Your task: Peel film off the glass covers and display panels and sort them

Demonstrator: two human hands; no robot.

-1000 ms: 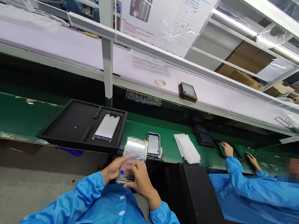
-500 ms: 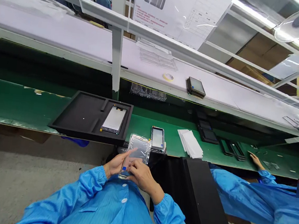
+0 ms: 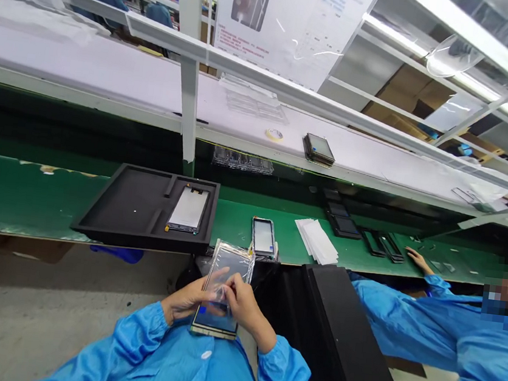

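A flat phone screen panel (image 3: 217, 321) with clear film over its far end lies in my lap, near my chest. My left hand (image 3: 186, 300) grips its left edge from below. My right hand (image 3: 241, 302) pinches the clear film (image 3: 233, 263) at the panel's middle, fingers closed. On the green belt (image 3: 15, 194) beyond, a black foam tray (image 3: 128, 207) carries one similar panel (image 3: 187, 208) in its right slot. Another small panel (image 3: 263, 237) lies on the belt just ahead of my hands.
A stack of white sheets (image 3: 317, 240) lies right of the small panel. A co-worker in a blue coat (image 3: 425, 332) sits at my right, one hand (image 3: 416, 258) on the belt by dark trays (image 3: 383, 243). A black board (image 3: 342, 341) leans between us. The white shelf (image 3: 111, 76) holds stacked panels (image 3: 318, 149) and a tape roll (image 3: 274, 134).
I have drawn the panel nearer my chest and lower. My right hand went from lying on its face to pinching the film. The co-worker pulled one hand off the belt.
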